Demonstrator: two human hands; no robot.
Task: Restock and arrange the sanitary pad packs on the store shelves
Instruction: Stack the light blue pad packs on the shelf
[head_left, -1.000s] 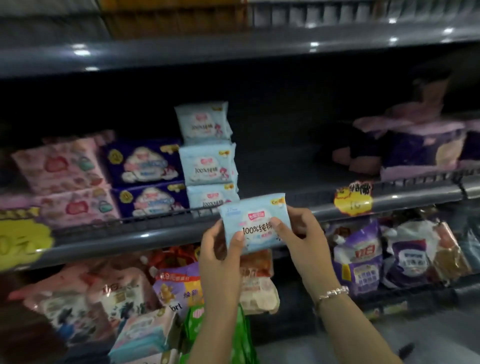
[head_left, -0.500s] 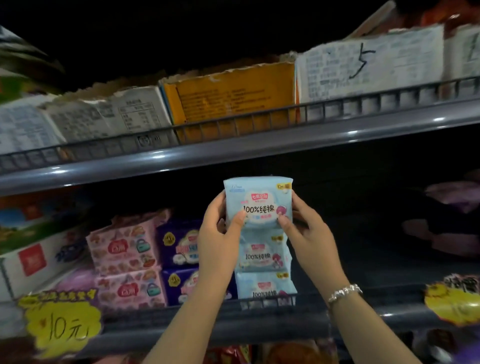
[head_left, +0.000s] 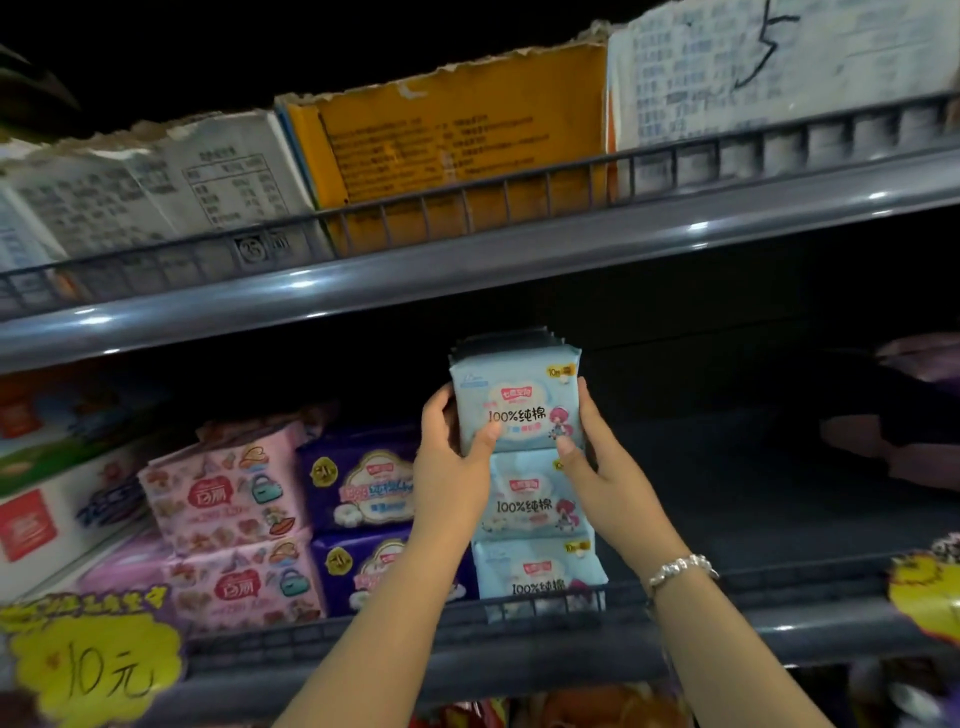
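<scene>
1. The upper shelf (head_left: 467, 270), a grey rail with a low wire fence, runs across the view from 9 o'clock up toward 3 o'clock. On it stand torn-topped cartons: a white printed carton (head_left: 171, 197) at 10 o'clock, an orange carton (head_left: 457, 130) at 12 o'clock, and a white carton with a handwritten 5 (head_left: 779, 78) at 1 o'clock.
2. The lower shelf (head_left: 727, 519) is dark. Its front rail crosses from 8 o'clock to 4 o'clock.
3. At 9 o'clock a white and green box (head_left: 47, 499) sits on the lower shelf. To its right are two stacked pink packs (head_left: 228, 519), then two stacked purple packs (head_left: 358, 488).
4. A yellow price tag (head_left: 93, 665) reading 10元 hangs at 8 o'clock; another yellow tag (head_left: 924, 587) shows at 4 o'clock.
5. At 3 o'clock, deep on the lower shelf, lie pinkish-purple packs (head_left: 904, 405), too dim and blurred to tell apart.
6. Right of the purple packs is a stack of light blue packs (head_left: 530, 509), the bottom one behind the wire fence.
7. The top light blue pack (head_left: 514, 400) sits at the centre, upright, on top of that stack.
8. The left hand (head_left: 452, 457) grips that pack's left edge, thumb on its front face, fingers curled behind.
9. The right hand (head_left: 602, 467) grips the right edge, thumb on the front lower corner.
10. A beaded bracelet (head_left: 680, 569) circles the right wrist.
</scene>
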